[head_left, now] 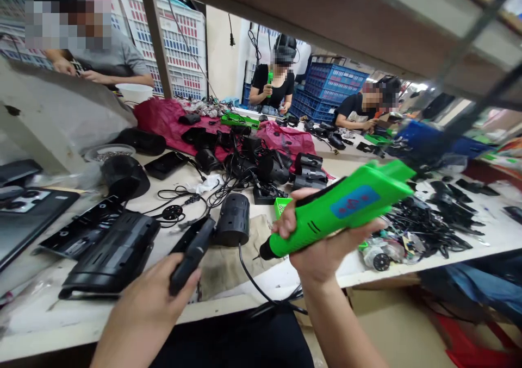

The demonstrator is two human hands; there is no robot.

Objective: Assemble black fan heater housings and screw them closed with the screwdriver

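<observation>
My hands are apart, each clamped on its own piece. My left hand (150,297) grips a black corded handheld device (191,255) low in the frame, while my right hand (322,254) lifts a bright green plastic handheld device (338,216) at center, tilted so its blue label faces me, probably for a closer look. A black cylindrical housing (232,219) and loose cables (424,229) lie on the tabletop (122,324), apparently spread out within reach.

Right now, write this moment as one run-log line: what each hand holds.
left hand: black plastic handle | right hand: green plastic device | nearby: black cylinder
</observation>
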